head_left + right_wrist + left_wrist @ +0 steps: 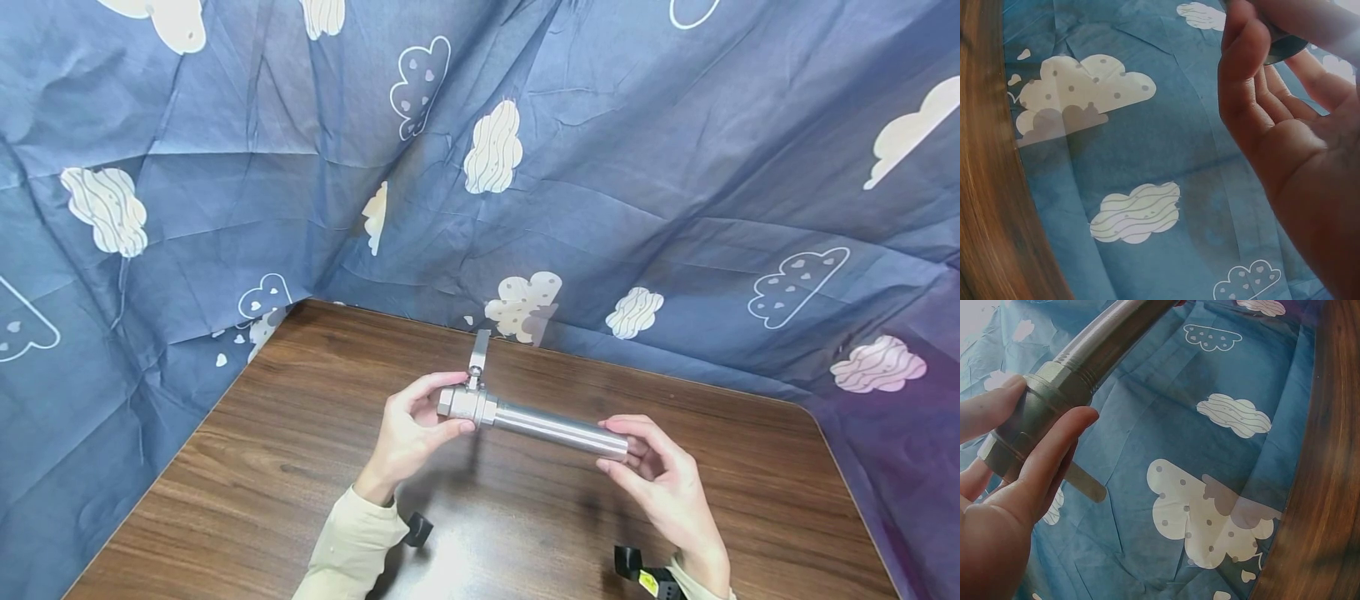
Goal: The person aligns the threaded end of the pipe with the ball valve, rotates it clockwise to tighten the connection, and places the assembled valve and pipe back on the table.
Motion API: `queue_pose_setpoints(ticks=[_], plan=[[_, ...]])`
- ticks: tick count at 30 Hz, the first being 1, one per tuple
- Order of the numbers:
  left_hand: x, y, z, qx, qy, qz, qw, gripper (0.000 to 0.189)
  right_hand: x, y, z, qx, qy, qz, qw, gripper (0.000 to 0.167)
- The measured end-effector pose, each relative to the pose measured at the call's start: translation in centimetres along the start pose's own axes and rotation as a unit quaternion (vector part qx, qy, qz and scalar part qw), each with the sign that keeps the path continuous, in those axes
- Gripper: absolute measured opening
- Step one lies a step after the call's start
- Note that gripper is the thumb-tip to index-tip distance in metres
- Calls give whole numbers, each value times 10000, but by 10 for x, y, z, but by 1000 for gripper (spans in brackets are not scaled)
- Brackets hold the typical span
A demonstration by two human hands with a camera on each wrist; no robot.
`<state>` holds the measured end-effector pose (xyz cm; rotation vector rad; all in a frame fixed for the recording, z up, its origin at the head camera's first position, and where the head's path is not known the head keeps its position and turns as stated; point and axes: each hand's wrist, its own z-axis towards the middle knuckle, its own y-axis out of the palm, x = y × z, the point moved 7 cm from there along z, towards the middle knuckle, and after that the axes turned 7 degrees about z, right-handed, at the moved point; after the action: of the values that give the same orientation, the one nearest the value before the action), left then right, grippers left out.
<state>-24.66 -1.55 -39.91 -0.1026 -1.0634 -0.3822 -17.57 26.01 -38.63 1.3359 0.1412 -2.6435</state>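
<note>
A metal ball valve (pixel 467 404) with a flat lever handle (pixel 480 350) is joined to a shiny steel pipe (pixel 558 430). My left hand (pixel 408 433) grips the valve body between thumb and fingers, and the lever points away toward the far edge of the table. At the other end, my right hand (pixel 660 475) pinches the free end of the pipe with thumb and fingertips. In the left wrist view, threads show where the pipe (pixel 1110 337) enters the valve's hex end. The right wrist view shows only the dark pipe end (pixel 1285 49) behind the fingers.
Beneath the hands lies a brown wood-grain table (pixel 300 400). A blue cloth (pixel 600 167) with white cloud prints hangs along its back and sides. Black wrist devices (pixel 628 562) sit near both cuffs, low over the table.
</note>
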Motion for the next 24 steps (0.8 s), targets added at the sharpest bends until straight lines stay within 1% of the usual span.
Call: queue_pose_setpoints(ticks=[6,8,10,15,18,24], plan=[[0,1,0,-15,19,-11,10000,55,1,-4,-3,206,114,-675,9974,55],[0,1,1,-22,32,-6,10000,54,1,-5,-2,253,126,-806,9963,55],[-1,1,1,-1,-17,0,10000,55,0,-5,-2,263,110,-790,9965,54],[-2,0,1,56,-120,16,9999,55,-2,-3,0,225,-11,-532,9983,52],[-2,0,1,35,-68,-1,10000,55,-3,-3,0,230,-42,-399,9989,52],[-3,0,1,31,-73,-31,10000,56,-3,-2,1,275,-30,-423,9987,51]])
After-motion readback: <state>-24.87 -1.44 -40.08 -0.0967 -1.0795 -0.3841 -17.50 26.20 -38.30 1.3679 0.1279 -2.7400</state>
